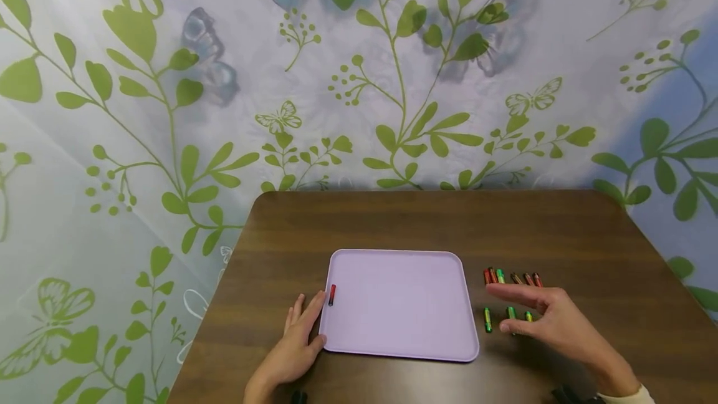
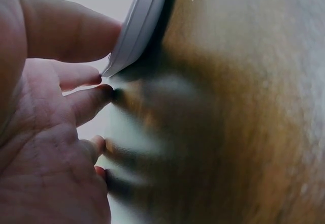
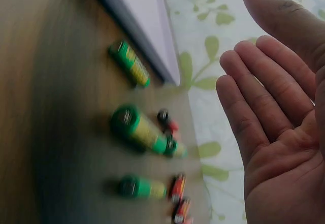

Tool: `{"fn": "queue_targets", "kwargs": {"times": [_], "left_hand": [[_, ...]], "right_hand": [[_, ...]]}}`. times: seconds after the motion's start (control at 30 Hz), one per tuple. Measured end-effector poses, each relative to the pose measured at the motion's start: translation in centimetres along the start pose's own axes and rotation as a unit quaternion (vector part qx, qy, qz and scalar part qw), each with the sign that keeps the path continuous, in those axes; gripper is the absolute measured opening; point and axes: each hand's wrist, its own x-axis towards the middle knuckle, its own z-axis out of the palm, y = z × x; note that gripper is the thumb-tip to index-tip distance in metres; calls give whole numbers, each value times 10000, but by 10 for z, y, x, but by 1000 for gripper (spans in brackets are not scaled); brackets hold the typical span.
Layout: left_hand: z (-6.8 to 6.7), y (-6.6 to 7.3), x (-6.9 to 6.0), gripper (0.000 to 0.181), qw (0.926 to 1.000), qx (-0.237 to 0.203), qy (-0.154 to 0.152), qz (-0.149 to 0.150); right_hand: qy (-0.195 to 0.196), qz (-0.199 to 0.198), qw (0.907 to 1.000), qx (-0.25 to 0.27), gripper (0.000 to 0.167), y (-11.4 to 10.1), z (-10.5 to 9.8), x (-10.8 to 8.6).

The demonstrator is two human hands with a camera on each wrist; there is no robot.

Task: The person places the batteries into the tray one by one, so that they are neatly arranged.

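Observation:
A pale purple tray (image 1: 401, 307) lies flat on the table, with one red and black battery (image 1: 332, 295) near its left rim. My left hand (image 1: 288, 351) touches the tray's left edge; in the left wrist view its thumb (image 2: 76, 31) rests against the rim and the fingers are extended. Over the table to the right of the tray, my right hand (image 1: 566, 323) hovers with thumb and fingers apart, holding nothing. Close by it lie green batteries (image 1: 487, 320), seen larger in the right wrist view, where the middle green battery (image 3: 144, 132) looks thickest.
Behind the right hand is a row of red and dark batteries (image 1: 528, 278) with a green battery (image 1: 500, 276) among them. The brown wooden table (image 1: 426, 220) ends at a cloth (image 1: 314, 73) printed with leaves and butterflies.

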Motion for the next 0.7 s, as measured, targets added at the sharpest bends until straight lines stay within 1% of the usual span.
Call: {"fn": "queue_targets", "kwargs": {"times": [0.07, 0.1, 0.17, 0.23, 0.33, 0.43, 0.6, 0.7], "left_hand": [[-1, 2, 0, 81, 10000, -14, 4, 4], [0, 2, 0, 81, 10000, -9, 9, 64], [-1, 3, -1, 80, 10000, -9, 3, 54], [-2, 7, 0, 80, 9999, 77, -43, -104], [-4, 12, 1, 80, 9985, 248, -181, -449], [-6, 15, 2, 80, 9969, 369, -293, -633], [-6, 17, 2, 80, 9956, 460, -355, -733], [-5, 16, 3, 80, 9954, 489, -352, -742]], "right_hand": [[102, 82, 9997, -193, 59, 2, -4, -6], [153, 125, 9994, -286, 59, 4, -6, -9], [230, 254, 9985, -436, 58, 7, -9, -16], [279, 355, 9974, -563, 58, 11, -12, -20], [318, 477, 9959, -695, 58, 17, -16, -25], [375, 559, 9941, -849, 58, 23, -20, -30], [480, 640, 9910, -1073, 58, 31, -23, -37], [508, 653, 9891, -1220, 58, 34, -24, -40]]}}
